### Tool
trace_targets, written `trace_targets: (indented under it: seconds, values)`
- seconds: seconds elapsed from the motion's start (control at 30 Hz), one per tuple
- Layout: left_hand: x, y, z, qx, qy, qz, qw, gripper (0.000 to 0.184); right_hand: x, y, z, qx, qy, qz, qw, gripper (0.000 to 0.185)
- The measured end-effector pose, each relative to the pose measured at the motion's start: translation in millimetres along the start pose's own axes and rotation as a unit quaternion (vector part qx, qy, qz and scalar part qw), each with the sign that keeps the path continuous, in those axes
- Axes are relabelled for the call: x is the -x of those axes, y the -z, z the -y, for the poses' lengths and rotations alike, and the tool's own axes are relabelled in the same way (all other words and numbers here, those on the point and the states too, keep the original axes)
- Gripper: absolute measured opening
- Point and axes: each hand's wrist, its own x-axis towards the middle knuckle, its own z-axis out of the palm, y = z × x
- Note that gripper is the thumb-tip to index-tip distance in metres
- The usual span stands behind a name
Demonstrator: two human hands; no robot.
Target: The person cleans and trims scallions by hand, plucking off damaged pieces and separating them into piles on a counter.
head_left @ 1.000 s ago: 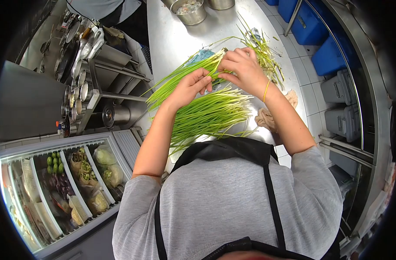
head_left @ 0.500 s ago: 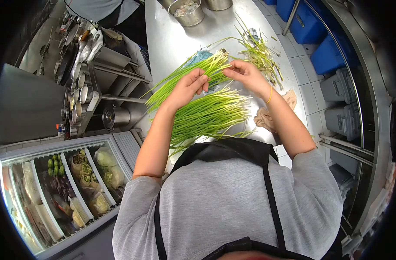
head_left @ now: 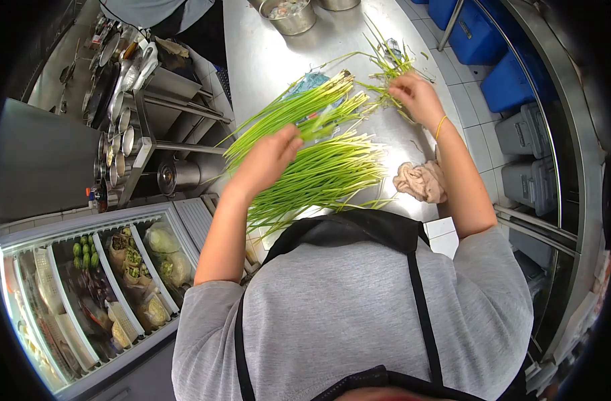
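Observation:
My left hand (head_left: 272, 159) is closed around a small bunch of thin spring onions (head_left: 320, 127), blurred by motion, above the table. Below it lies a broad heap of green spring onions (head_left: 325, 170), pale ends to the right. Another bundle (head_left: 285, 107) lies behind, beside a crumpled blue plastic bag (head_left: 310, 83). Over to the right, my right hand (head_left: 418, 99) is at the near edge of a loose pile of trimmings (head_left: 389, 67). Its fingers are bent together; what they hold, if anything, is hidden.
A beige cloth (head_left: 420, 182) lies crumpled on the steel table (head_left: 258, 50). Metal pots (head_left: 295, 21) stand at its far end. A person (head_left: 165, 17) is at the back left. A glass-topped fridge (head_left: 185, 214) is at left; blue bins (head_left: 513, 83) line the right.
My right hand has moved right and away from my left, from the stalk ends to the trimmings pile. My left hand has come down and left with the bunch.

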Motion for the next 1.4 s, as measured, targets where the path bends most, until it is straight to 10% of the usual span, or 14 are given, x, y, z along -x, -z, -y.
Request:
trace_targets:
  seconds: [0.3, 0.53, 0.87, 1.07, 1.13, 1.4]
  values:
    - [11, -36, -13, 0.027, -0.044, 0.07, 0.996, 0.029, -15, -52, 38, 0.199, 0.177, 0.087, 0.96, 0.01]
    - [-45, -37, 18, -0.086, -0.112, -0.127, 0.982, 0.031, -27, -49, 42, 0.229, 0.162, 0.176, 0.944, 0.009]
    - [-88, -62, 32, -0.216, -0.072, -0.068, 0.971, 0.018, -22, -47, 35, 0.178, 0.158, 0.2, 0.951, 0.013]
    - [-88, -44, 34, -0.103, -0.013, -0.031, 0.994, 0.017, -25, -34, 43, 0.079, 0.168, 0.161, 0.969, 0.013]
    - [-88, -38, 40, 0.259, 0.004, 0.04, 0.965, 0.027, -27, -29, 49, 0.058, 0.18, 0.16, 0.969, 0.013]
    - [-74, -28, 30, 0.113, -0.023, 0.056, 0.992, 0.032, -20, -22, 62, -0.055, 0.198, 0.074, 0.976, 0.016]
